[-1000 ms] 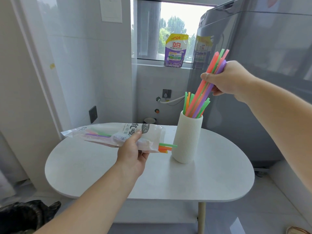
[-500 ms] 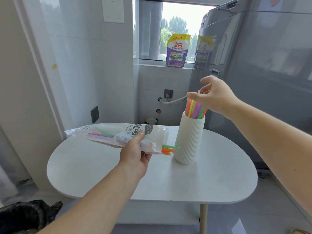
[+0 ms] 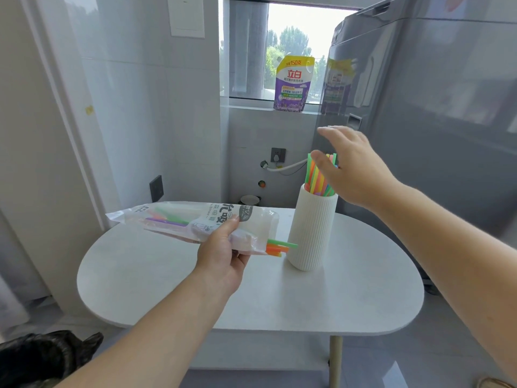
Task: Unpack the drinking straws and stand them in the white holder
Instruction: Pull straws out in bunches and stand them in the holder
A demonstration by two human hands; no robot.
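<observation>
The left hand (image 3: 221, 256) has its grip clamped round the straw packet (image 3: 173, 219) at mid-frame, thumb on top. Green and orange straw ends (image 3: 279, 246) poke from the packet's open end, just beside the white holder (image 3: 313, 233). Right of centre, the right hand (image 3: 352, 169) has its grip apart, fingers straight, by the tops of the standing straws (image 3: 316, 175) in the holder, which is upright on the counter (image 3: 349, 298).
</observation>
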